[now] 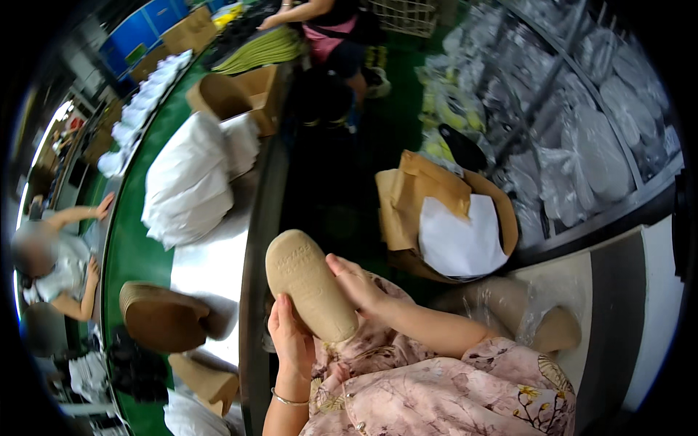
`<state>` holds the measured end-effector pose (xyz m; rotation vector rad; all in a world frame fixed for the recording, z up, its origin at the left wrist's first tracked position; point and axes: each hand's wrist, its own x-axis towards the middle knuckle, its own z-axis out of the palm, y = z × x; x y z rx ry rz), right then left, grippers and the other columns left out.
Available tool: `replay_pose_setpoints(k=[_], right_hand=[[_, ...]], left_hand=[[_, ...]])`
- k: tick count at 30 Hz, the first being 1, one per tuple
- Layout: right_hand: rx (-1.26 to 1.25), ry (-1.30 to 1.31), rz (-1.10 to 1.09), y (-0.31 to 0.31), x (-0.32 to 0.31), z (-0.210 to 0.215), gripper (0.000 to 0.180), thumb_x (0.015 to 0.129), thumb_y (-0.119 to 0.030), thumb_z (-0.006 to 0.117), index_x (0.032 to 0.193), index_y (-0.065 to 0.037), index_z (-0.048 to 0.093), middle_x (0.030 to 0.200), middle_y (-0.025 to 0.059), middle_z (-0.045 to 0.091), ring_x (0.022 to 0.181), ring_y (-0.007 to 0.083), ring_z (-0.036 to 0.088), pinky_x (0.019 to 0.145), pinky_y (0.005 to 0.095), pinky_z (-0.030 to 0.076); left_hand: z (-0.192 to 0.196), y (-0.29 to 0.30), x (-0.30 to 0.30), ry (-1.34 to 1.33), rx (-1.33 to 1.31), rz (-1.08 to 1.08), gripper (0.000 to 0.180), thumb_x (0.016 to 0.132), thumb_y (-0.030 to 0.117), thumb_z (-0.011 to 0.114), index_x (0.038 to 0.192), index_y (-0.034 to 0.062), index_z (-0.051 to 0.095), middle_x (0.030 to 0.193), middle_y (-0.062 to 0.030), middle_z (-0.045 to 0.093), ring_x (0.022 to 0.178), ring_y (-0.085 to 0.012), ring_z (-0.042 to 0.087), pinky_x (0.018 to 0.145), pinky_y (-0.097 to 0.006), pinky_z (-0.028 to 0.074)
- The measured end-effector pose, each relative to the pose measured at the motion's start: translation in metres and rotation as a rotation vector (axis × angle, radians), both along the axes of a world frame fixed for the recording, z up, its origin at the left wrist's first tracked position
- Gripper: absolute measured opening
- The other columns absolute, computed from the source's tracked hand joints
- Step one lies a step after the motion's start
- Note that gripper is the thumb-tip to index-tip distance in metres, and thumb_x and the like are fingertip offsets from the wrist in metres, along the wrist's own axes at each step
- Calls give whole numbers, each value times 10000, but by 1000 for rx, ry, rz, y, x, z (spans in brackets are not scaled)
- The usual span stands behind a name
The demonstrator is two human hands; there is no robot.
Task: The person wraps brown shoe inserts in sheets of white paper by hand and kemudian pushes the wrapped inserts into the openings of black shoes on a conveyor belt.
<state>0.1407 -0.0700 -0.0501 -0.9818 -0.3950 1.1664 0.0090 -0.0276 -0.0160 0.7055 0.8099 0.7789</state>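
Observation:
A tan shoe sole [307, 282], oval and rubbery with a textured bottom facing up, is held over my lap. My left hand [291, 341] grips its near end from below, a thin bracelet on the wrist. My right hand [356, 282] rests its fingers on the sole's right edge. My floral-print clothing [436, 385] fills the lower middle.
A stack of brown soles [161, 314] and a pile of white sheets [190, 182] lie on the long table [211, 269] to my left. An open cardboard box with white paper [451, 218] stands ahead right. Bagged soles fill metal racks [574, 116]. Other people work at left and far ahead.

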Motion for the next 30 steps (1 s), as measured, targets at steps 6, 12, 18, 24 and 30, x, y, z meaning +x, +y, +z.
replay_pose_setpoints(k=[6, 12, 18, 24, 30], right_hand=[[-346, -636, -374, -38, 112, -147, 202, 895, -220, 531, 935, -36, 604, 765, 46, 621, 721, 131, 589, 644, 271, 464], [-1077, -1322, -335, -164, 207, -267, 264, 756, -227, 653, 924, -26, 614, 973, 147, 594, 943, 329, 533, 806, 416, 444], [-1519, -1465, 61, -196, 213, -279, 328, 713, -268, 709, 969, -88, 613, 1086, 57, 469, 1132, 263, 372, 883, 461, 384], [-1307, -1546, 174, -203, 233, -279, 253, 704, -246, 706, 911, -119, 631, 1062, 72, 491, 1084, 271, 402, 846, 449, 403], [-1275, -1571, 184, -222, 263, -299, 283, 725, -256, 682, 948, -93, 620, 1071, 84, 487, 1096, 292, 410, 844, 470, 418]], left_hand=[[-30, 6, -9, 72, -45, -51, 473, 947, 395, 399, 1229, 18, 447, 1159, -121, 566, 1025, -217, 573, 877, -356, 467], [-43, 9, -46, 154, -92, 87, 420, 948, 342, 427, 1173, -11, 454, 1093, -139, 579, 969, -235, 598, 820, -378, 507], [-48, 3, -51, 238, -59, 110, 401, 945, 317, 441, 1137, -34, 460, 1006, -146, 607, 855, -219, 632, 741, -339, 535], [-43, 0, -46, 274, -28, 119, 389, 942, 304, 452, 1135, -33, 463, 1004, -145, 609, 864, -220, 633, 735, -335, 538], [-47, 4, -55, 265, 46, -42, 454, 948, 366, 418, 1197, -11, 458, 1108, -136, 589, 970, -225, 604, 828, -364, 497]])
